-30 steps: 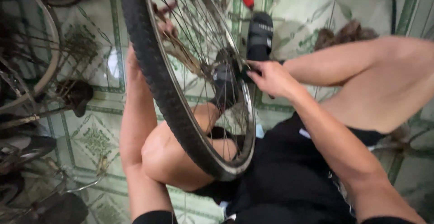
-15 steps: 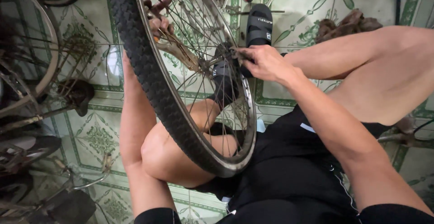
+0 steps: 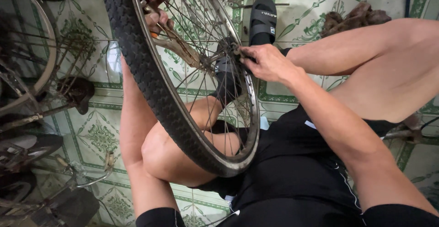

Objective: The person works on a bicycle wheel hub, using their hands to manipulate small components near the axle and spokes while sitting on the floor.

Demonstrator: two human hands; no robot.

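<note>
Two hands work a bicycle wheel (image 3: 151, 80) propped between the knees: the left hand (image 3: 155, 12) is closed on a wrench (image 3: 176, 44) reaching to the hub (image 3: 231, 53), and the right hand (image 3: 267, 62) pinches the axle nut there. The job looks mid-way, with the hub fitting not yet off. Green-patterned floor tiles (image 3: 98, 135) lie below, with bike parts at left.

The right hand (image 3: 267, 62) pinched the hub (image 3: 228, 53) of the bicycle wheel (image 3: 151, 85); the left hand (image 3: 155, 12) gripped a wrench (image 3: 176, 44) behind the spokes.

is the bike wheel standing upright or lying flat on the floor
Upright: the wheel stands on edge between the person's knees, right hand at its hub.
</note>
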